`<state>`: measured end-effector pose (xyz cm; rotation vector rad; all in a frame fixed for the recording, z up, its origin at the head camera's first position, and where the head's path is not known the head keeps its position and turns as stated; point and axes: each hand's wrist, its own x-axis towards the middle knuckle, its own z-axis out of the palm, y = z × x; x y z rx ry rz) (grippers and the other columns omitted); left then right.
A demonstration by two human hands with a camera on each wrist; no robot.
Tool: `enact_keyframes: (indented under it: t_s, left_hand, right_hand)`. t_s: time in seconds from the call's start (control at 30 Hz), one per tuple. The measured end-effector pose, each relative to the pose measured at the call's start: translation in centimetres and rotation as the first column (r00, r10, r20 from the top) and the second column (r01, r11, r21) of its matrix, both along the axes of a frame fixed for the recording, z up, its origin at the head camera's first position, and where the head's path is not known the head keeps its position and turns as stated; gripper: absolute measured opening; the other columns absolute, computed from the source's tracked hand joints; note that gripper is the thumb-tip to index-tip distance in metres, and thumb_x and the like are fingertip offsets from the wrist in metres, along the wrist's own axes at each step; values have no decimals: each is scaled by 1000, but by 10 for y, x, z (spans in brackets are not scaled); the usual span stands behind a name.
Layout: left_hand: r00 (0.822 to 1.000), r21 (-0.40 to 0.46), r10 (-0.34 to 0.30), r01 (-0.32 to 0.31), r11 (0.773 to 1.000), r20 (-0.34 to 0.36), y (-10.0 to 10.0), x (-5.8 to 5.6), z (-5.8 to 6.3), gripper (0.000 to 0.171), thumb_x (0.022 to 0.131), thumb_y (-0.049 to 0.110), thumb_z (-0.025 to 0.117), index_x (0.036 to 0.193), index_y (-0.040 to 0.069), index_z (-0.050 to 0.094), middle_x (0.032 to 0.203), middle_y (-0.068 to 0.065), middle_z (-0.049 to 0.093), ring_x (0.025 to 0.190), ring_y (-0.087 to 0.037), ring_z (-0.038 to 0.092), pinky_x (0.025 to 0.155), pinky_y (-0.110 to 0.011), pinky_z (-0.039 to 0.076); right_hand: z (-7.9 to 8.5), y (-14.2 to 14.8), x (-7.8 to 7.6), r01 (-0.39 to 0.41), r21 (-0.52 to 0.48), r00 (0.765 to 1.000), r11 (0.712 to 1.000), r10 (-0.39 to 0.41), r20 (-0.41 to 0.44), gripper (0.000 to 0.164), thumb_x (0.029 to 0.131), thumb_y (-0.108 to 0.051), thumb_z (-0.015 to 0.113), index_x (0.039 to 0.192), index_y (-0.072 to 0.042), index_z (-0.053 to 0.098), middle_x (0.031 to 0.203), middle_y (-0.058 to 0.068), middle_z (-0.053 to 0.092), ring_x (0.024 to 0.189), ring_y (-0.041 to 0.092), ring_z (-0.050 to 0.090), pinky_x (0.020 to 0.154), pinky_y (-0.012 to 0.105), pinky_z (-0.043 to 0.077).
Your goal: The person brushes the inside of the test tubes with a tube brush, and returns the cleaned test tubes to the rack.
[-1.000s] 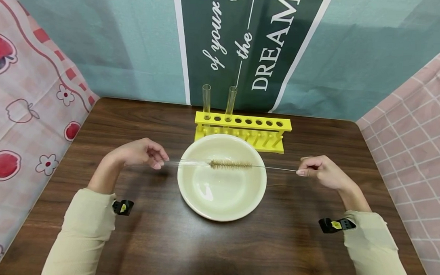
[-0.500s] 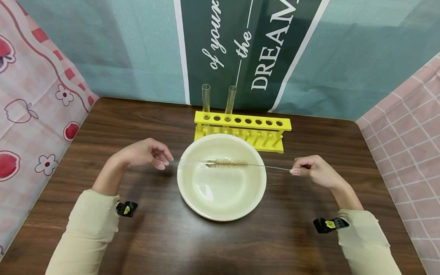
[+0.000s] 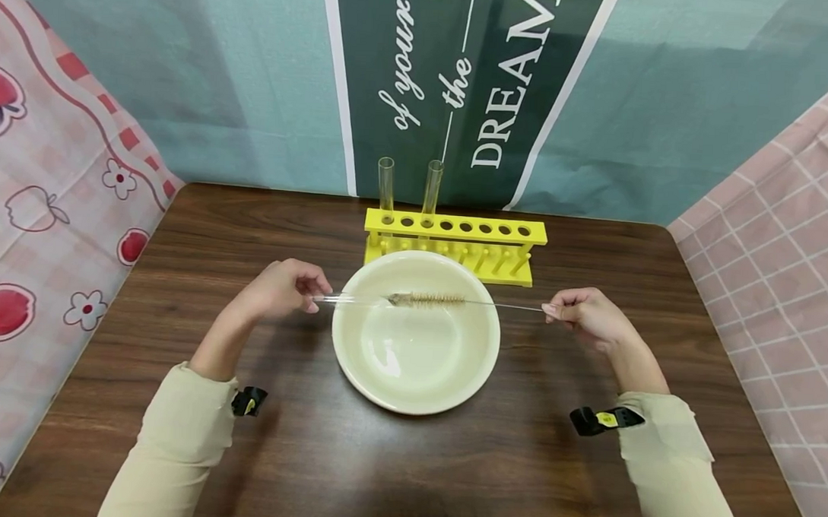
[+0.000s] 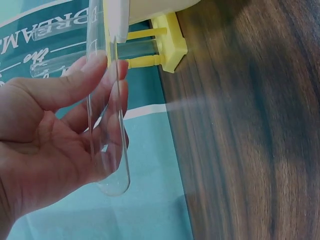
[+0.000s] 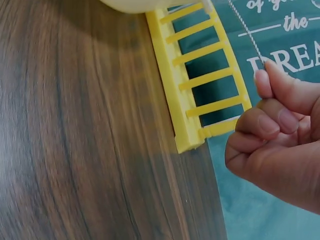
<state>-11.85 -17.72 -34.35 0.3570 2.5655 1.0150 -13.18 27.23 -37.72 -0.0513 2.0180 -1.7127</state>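
My left hand (image 3: pixel 286 288) holds a clear glass test tube (image 3: pixel 358 300) level over the cream bowl (image 3: pixel 414 395). In the left wrist view, thumb and fingers wrap the tube (image 4: pixel 111 170), its rounded end below them. From the other side my right hand (image 3: pixel 590 314) pinches the thin wire handle of a test tube brush (image 3: pixel 433 299). The twisted wire (image 5: pixel 245 27) shows between thumb and forefinger in the right wrist view. The brush's tan bristles point left, with their tip at the tube's mouth. How far the tip reaches inside, I cannot tell.
Behind the bowl stands a yellow test tube rack (image 3: pixel 486 229), partly covered by the bowl's rim. Two test tubes stand upright in it, one of them at the left end (image 3: pixel 386 185). A dark wooden table (image 3: pixel 406 471) lies beneath, with a teal cloth (image 3: pixel 255 93) behind.
My right hand has moved left with the brush, and my left hand has shifted a little right with the tube. The bristles sit slightly further left over the bowl.
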Motion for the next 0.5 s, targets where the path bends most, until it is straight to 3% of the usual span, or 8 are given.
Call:
enact_keyframes:
  t_s: [0.3, 0.5]
  left_hand:
    - [990, -17, 62, -65, 998, -130, 5, 1, -2, 22, 71, -14, 64, 85, 3, 68, 78, -8, 63, 75, -21, 55, 66, -33, 45]
    - [987, -12, 58, -61, 998, -149, 7, 0, -2, 23, 70, -14, 65, 84, 3, 68, 80, -9, 64, 77, -23, 56, 68, -36, 45]
  right_hand:
    - [2, -8, 0, 13, -80, 999, 997, -10, 36, 29, 88, 3, 53, 62, -8, 62, 61, 1, 52, 53, 12, 38, 57, 23, 36]
    - [5, -10, -1, -6, -139, 999, 990, 10, 31, 32, 88, 6, 50, 61, -6, 61, 60, 1, 52, 52, 11, 35, 55, 22, 34]
